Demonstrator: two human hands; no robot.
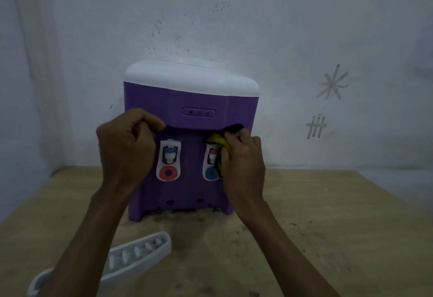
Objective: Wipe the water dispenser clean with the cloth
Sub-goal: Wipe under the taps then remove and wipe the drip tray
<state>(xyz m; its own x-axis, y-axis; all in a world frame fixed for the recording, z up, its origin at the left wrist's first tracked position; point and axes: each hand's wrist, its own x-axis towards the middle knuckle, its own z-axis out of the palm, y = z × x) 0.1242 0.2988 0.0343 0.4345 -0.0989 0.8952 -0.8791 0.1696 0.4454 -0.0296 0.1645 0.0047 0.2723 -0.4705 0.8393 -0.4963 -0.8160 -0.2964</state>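
- Head view: the water dispenser (191, 137), purple with a white top, stands upright on the wooden surface (328, 226), directly ahead of both hands and close to the wall (304, 27).
- The right hand (243, 158) is closed around the yellow cloth (220, 143), bunching it small and pressing it against the recessed front at the right tap (212, 156). Bunched like this, the cloth likely reaches into the narrow recess around the tap.
- The left hand (126, 146) is curled narrow, fingers hooked on the ledge above the left tap (169, 153). It carries nothing; it seems placed there to brace the light body so it does not slide under the wiping.
- The left tap sits just right of the left hand, uncovered and apart from the cloth.
- Below the left forearm, a white drip tray (140, 249) lies loose on the surface, well apart from the dispenser, probably taken off so the base can be reached.
- Dark specks mark the surface near the dispenser's feet, below the right hand.
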